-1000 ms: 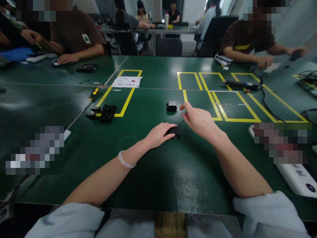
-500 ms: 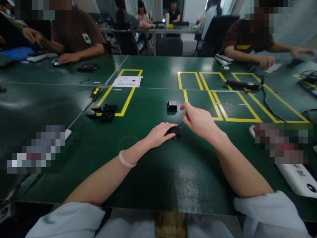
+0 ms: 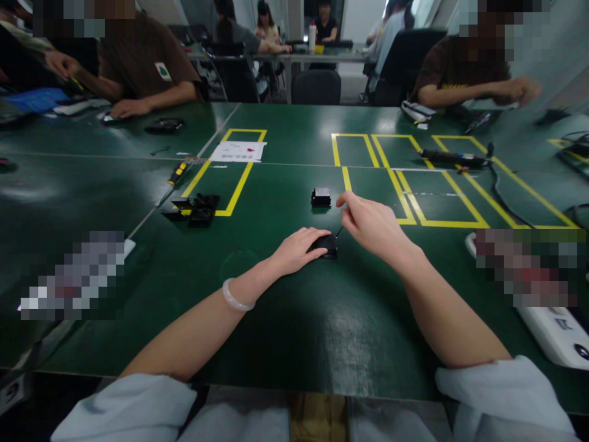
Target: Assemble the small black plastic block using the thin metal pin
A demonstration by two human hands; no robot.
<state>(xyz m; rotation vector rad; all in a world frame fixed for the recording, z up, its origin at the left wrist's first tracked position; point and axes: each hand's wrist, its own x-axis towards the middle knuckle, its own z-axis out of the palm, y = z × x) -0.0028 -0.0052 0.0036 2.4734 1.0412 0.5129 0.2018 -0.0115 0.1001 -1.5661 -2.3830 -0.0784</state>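
Note:
My left hand [image 3: 298,250] grips a small black plastic part [image 3: 329,247] lying on the green table, thumb at its near side and fingers over its far side. Pinched in my right hand [image 3: 368,221] is a thin dark tool [image 3: 340,232] that slants down to the right edge of that part. Only its narrow shaft shows; my fingers hide the rest, so I cannot tell its exact kind. Just beyond both hands stands a small black block with a light top [image 3: 321,197], touched by neither hand.
Black plastic parts [image 3: 202,210] and a yellow-black screwdriver [image 3: 177,173] lie to the left, near a paper sheet [image 3: 237,151]. At right are a black corded tool [image 3: 453,158] and yellow tape outlines. Blurred-out white devices flank my arms. Co-workers sit across the table.
My hands keep nearly the same hold and place; the whole view has shifted slightly. The co-worker at the far right has brought their hands together and raised them.

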